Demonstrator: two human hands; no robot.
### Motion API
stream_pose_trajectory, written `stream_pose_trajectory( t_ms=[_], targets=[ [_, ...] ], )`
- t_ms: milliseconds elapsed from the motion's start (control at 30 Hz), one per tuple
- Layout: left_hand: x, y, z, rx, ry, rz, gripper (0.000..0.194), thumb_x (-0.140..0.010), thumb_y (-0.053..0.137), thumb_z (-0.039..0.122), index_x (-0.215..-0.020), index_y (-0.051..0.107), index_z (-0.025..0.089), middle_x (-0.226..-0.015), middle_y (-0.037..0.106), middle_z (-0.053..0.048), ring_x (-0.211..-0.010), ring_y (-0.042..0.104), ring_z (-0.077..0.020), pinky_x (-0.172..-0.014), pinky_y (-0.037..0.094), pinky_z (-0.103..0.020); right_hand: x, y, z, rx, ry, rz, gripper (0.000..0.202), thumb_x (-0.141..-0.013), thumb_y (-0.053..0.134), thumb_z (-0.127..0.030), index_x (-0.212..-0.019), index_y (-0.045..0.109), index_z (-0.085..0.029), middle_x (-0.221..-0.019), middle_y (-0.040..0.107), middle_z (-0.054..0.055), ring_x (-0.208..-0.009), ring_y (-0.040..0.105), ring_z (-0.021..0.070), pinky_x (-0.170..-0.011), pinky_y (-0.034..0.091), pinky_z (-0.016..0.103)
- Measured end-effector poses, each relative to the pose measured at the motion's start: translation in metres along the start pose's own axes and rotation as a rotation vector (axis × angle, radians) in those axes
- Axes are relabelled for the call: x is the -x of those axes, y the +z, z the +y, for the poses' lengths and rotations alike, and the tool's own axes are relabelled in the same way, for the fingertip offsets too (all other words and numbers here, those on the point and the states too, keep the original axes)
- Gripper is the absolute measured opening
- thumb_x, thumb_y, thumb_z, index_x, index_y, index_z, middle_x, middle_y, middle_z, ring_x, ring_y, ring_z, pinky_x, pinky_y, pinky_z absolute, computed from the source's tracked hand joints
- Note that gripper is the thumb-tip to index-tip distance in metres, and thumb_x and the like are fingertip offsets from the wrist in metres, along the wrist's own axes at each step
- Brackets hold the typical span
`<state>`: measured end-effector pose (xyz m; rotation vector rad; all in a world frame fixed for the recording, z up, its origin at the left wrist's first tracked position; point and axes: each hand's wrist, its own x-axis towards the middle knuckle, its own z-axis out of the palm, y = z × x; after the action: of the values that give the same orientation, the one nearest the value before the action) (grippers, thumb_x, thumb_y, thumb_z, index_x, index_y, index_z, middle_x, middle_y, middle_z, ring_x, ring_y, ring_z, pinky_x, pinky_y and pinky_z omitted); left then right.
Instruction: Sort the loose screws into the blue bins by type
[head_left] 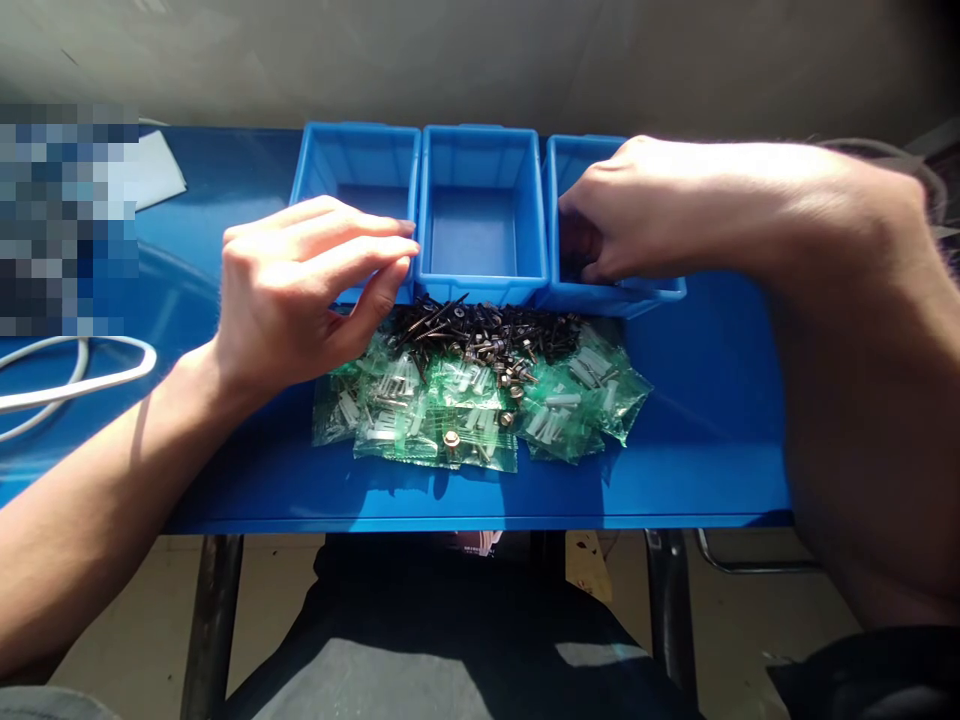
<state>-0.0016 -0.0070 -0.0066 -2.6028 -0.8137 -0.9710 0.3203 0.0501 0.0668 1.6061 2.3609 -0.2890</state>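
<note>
Clock centred on the loose black screws (487, 325): three blue bins in a row on the blue table (697, 430), left bin (360, 150) at 10 o'clock, middle bin (484, 155) at 12, right bin (592, 150) at 2. Middle bin's floor in view; left bin's floor partly behind the left hand (296, 275), right bin's contents hidden by the right hand (611, 215). Hands well apart: left over left bin's front, thumb and fingertips close together near its right wall, can't tell if gripping; right has fingers down inside right bin, grip can't be told. Green clear packets (401, 395) at 6, holding white plugs and metal screws; hex-head screws (517, 375) between, a few on top of packets. White cable (45, 396) at 9
</note>
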Motion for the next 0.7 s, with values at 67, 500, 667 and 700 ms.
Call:
stream_pose_trajectory(
  t_ms=[67,500,667,700],
  targets=[
    [0.0,0.0,0.0,-0.003,0.004,-0.002,0.016,-0.11,0.073,0.019,-0.125,0.077,0.019,-0.127,0.086,-0.006,-0.113,0.086,-0.0281,-0.094,0.075,-0.049,0.0,-0.004,-0.006,0.104,0.004,-0.038,0.019,-0.087,0.09,-0.024,-0.079,0.073,-0.025,-0.073,0.072,0.0,-0.062,0.062,0.0142,-0.059,0.042,0.033],
    [-0.004,0.002,0.003,0.053,0.025,0.045,0.019,-0.103,0.078,0.011,-0.122,0.08,0.013,-0.122,0.087,-0.014,-0.108,0.087,-0.0309,-0.095,0.076,-0.05,-0.001,0.0,-0.02,-0.137,0.153,0.113,0.011,-0.079,0.09,-0.021,-0.086,0.082,-0.024,-0.085,0.082,0.006,-0.069,0.075,0.0244,-0.06,0.058,0.039],
    [-0.004,0.003,0.002,0.047,0.055,0.044,0.022,-0.101,0.079,0.01,-0.123,0.08,0.014,-0.119,0.087,-0.012,-0.107,0.086,-0.0288,-0.095,0.077,-0.048,-0.004,-0.005,-0.023,-0.166,0.165,0.092,0.01,-0.084,0.09,-0.018,-0.09,0.084,-0.023,-0.085,0.082,0.004,-0.074,0.074,0.0205,-0.064,0.057,0.037],
    [-0.004,0.003,0.002,0.041,0.058,0.042,0.021,-0.102,0.079,0.011,-0.123,0.08,0.014,-0.119,0.087,-0.012,-0.107,0.086,-0.0286,-0.095,0.077,-0.048,-0.004,-0.007,-0.021,-0.171,0.172,0.091,0.01,-0.085,0.091,-0.018,-0.091,0.084,-0.023,-0.086,0.082,0.003,-0.075,0.075,0.02,-0.066,0.057,0.036]
  ],
)
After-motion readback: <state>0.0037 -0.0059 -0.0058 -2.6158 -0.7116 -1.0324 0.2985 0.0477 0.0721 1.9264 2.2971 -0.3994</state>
